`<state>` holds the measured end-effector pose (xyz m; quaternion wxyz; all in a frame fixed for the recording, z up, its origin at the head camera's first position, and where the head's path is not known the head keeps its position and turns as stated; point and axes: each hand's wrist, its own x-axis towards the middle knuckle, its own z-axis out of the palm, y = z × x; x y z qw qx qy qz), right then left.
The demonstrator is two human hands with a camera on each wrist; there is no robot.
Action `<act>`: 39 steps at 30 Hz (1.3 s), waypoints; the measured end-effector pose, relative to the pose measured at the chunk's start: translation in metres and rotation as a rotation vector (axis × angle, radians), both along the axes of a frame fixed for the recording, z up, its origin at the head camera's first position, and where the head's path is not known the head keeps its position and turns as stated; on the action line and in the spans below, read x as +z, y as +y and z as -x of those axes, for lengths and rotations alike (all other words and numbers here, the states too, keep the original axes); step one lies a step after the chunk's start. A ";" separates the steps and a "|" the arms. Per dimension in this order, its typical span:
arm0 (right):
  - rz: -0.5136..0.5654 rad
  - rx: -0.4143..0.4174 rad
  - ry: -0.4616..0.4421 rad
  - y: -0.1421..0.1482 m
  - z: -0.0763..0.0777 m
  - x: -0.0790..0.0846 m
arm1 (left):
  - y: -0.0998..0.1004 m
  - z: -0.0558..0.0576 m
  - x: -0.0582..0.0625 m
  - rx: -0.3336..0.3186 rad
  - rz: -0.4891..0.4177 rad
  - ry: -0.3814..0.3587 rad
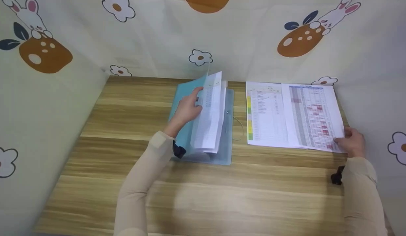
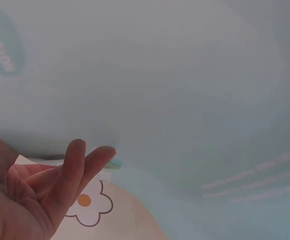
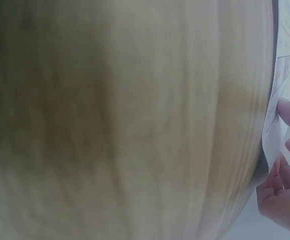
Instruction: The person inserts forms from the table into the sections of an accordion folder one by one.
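Note:
A teal folder (image 1: 227,157) with pages (image 1: 209,121) stands partly open at the table's middle. In the head view my left hand (image 1: 188,108) reaches in from the left, fingers extended against a translucent sheet. In the left wrist view, that hand (image 2: 55,190) has its fingers beside a pale blue cover (image 2: 175,100) with an oval label; what lies behind the cover is hidden. To the right, printed sheets (image 1: 268,121) lie side by side. My right hand (image 1: 353,142) pinches their lower right edge, thumb on top; the right wrist view shows the hand (image 3: 285,195) with fingers under the lifted paper edge.
The wood-grain table (image 1: 101,164) extends to the left and front. A patterned curtain (image 1: 248,39) closes off the back and both sides. A thin elastic loop (image 1: 241,127) sticks out at the folder's right edge.

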<state>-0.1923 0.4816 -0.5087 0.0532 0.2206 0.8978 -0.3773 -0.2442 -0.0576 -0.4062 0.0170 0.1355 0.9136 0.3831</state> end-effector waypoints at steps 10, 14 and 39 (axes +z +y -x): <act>-0.003 -0.017 -0.032 -0.003 0.001 0.003 | 0.000 -0.001 0.000 0.004 -0.009 -0.018; -0.016 -0.019 -0.034 -0.002 0.001 0.002 | 0.000 -0.002 0.001 0.011 -0.019 -0.029; 0.011 0.036 -0.059 -0.001 0.003 0.013 | -0.001 -0.001 -0.001 0.007 -0.003 -0.016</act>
